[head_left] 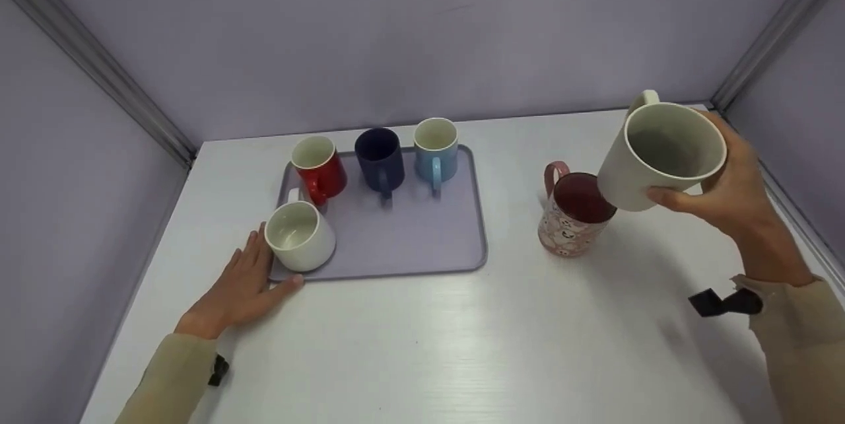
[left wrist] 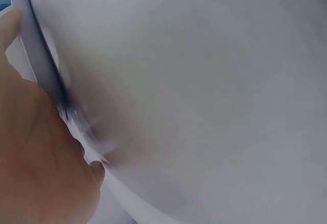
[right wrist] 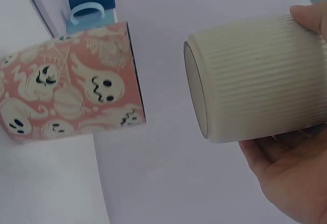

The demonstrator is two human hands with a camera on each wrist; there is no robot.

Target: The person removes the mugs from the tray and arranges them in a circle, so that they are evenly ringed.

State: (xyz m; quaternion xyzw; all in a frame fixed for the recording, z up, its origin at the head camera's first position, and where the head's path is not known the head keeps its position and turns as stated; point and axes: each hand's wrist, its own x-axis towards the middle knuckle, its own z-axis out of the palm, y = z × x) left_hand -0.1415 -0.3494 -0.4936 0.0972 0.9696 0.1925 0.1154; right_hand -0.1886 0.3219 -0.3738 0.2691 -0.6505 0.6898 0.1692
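My right hand (head_left: 739, 179) grips a large white ribbed mug (right wrist: 260, 75) around its body, thumb on the near side, and holds it tilted in the air. Just left of and below it, a pink mug with ghost figures (head_left: 569, 229) stands on the table, dark red inside. In the right wrist view a gap shows between the pink ghost mug (right wrist: 71, 86) and the white mug's base. My left hand (head_left: 241, 292) lies with fingers extended at the grey tray's (head_left: 396, 239) front left corner, beside a short white mug (head_left: 307, 242); whether it touches that mug is unclear.
Along the tray's back stand a red mug (head_left: 327, 176), a dark blue mug (head_left: 381, 163) and a light blue mug (head_left: 437, 153). The white table (head_left: 422, 345) meets a pale wall (head_left: 422, 34) behind, with panels at both sides.
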